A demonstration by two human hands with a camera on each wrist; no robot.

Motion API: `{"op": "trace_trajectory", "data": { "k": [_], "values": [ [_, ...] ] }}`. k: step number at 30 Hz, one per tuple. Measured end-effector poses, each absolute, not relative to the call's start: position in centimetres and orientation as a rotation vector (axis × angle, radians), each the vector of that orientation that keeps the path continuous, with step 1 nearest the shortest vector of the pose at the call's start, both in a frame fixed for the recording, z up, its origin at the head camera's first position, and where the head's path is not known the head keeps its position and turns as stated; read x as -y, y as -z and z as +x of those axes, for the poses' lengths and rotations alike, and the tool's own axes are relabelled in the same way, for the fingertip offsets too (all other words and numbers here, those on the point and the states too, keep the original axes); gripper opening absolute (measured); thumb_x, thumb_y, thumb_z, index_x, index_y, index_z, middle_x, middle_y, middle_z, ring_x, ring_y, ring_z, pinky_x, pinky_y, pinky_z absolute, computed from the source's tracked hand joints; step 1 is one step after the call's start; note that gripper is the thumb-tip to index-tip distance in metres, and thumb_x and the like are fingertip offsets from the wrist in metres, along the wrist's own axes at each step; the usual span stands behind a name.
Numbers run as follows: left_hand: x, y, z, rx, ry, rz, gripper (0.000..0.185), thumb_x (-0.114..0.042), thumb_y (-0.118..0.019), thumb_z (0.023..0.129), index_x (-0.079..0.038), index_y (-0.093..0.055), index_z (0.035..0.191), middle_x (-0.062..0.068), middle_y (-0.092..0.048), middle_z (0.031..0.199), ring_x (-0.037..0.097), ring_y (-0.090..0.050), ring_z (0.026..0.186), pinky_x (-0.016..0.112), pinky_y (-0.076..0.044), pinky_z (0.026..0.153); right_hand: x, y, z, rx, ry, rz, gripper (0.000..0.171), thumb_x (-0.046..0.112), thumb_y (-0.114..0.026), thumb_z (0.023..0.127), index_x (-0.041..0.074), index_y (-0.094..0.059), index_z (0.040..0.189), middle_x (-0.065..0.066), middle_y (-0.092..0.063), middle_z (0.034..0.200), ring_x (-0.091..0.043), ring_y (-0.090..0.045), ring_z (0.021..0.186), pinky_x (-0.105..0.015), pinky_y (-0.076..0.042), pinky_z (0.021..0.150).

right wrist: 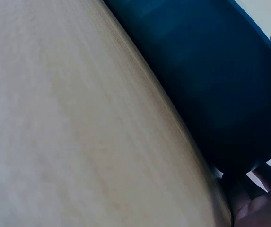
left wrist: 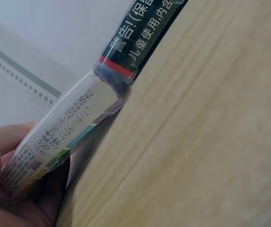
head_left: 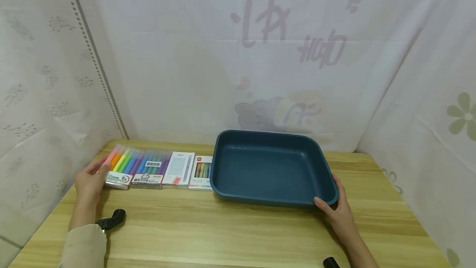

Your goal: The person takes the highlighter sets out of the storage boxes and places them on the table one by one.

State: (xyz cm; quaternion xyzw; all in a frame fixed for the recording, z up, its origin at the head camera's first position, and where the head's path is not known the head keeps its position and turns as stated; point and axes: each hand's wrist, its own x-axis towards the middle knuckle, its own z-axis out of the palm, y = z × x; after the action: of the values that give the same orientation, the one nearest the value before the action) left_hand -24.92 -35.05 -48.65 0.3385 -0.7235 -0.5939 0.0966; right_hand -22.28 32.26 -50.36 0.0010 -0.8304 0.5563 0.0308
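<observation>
At the left of the table, my left hand (head_left: 89, 178) grips the outer edge of a clear pack of highlighters (head_left: 122, 164), pink through purple. In the left wrist view, the thumb lies over the printed end of this highlighter pack (left wrist: 64, 127) and other fingers are beneath it. My right hand (head_left: 337, 210) holds the near right corner of a dark blue rectangular tray (head_left: 267, 203), thumb on the rim. Seen from the right wrist, fingers reach round the low corner of the tray (right wrist: 211, 90). Nothing lies inside the tray.
Beside the highlighters stand a second clear pen pack (head_left: 150, 168), a pale blue-and-white box (head_left: 179, 169) and a white box with coloured sticks (head_left: 201, 173), partly hidden by the tray. Patterned white cloth (head_left: 178, 73) hangs behind the wooden table (head_left: 208, 235) and at both sides.
</observation>
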Motion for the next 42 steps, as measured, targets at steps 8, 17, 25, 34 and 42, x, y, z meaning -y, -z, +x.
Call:
{"op": "trace_trajectory", "data": {
  "k": [8,17,25,34,42],
  "values": [
    [35.7,49.0,-24.6,2.278,1.661,0.982,0.059,-0.039,-0.063,0.098,-0.022,-0.047,0.152,0.011,-0.033,0.165,0.02,-0.037,0.138,0.004,-0.038,0.08,-32.1,50.3,-22.1,2.583,-1.688,-0.026,0.094,0.023,-0.063,0.099,0.047,0.004,0.159,-0.014,0.0,0.171,-0.042,-0.014,0.152,-0.031,-0.021,0.121],
    [35.9,49.8,-24.0,2.309,1.59,0.936,0.063,-0.038,-0.07,0.094,-0.016,-0.051,0.149,0.008,-0.06,0.133,-0.004,-0.048,0.095,0.005,-0.044,0.07,-32.1,49.8,-22.0,2.6,-1.669,-0.019,0.093,0.024,-0.063,0.099,0.047,0.004,0.159,-0.015,0.0,0.171,-0.043,-0.015,0.151,-0.027,-0.022,0.119],
    [35.8,49.9,-24.4,2.316,1.496,0.834,0.064,-0.037,-0.074,0.091,-0.009,-0.054,0.146,-0.01,-0.065,0.11,-0.012,-0.051,0.082,0.006,-0.046,0.067,-31.8,49.9,-22.0,2.577,-1.692,-0.031,0.095,0.022,-0.065,0.098,0.046,0.004,0.16,-0.015,-0.001,0.171,-0.042,-0.014,0.152,-0.056,-0.014,0.122],
    [35.7,49.5,-24.6,2.518,1.286,0.679,0.066,-0.039,-0.069,0.095,-0.001,-0.052,0.145,0.029,-0.057,0.142,0.014,-0.064,0.105,0.005,-0.038,0.066,-32.1,49.9,-22.0,2.579,-1.711,-0.053,0.095,0.024,-0.064,0.099,0.048,0.005,0.159,-0.015,0.0,0.171,-0.042,-0.014,0.152,-0.051,-0.018,0.122],
    [35.6,47.9,-24.1,2.707,1.119,0.542,0.076,-0.047,-0.064,0.096,0.008,-0.045,0.146,0.037,-0.053,0.139,0.049,-0.055,0.124,0.019,-0.042,0.071,-32.0,49.8,-22.3,2.57,-1.694,-0.029,0.096,0.026,-0.067,0.097,0.047,0.004,0.159,-0.017,0.0,0.171,-0.044,-0.011,0.153,-0.067,-0.016,0.117]
  ]
}}
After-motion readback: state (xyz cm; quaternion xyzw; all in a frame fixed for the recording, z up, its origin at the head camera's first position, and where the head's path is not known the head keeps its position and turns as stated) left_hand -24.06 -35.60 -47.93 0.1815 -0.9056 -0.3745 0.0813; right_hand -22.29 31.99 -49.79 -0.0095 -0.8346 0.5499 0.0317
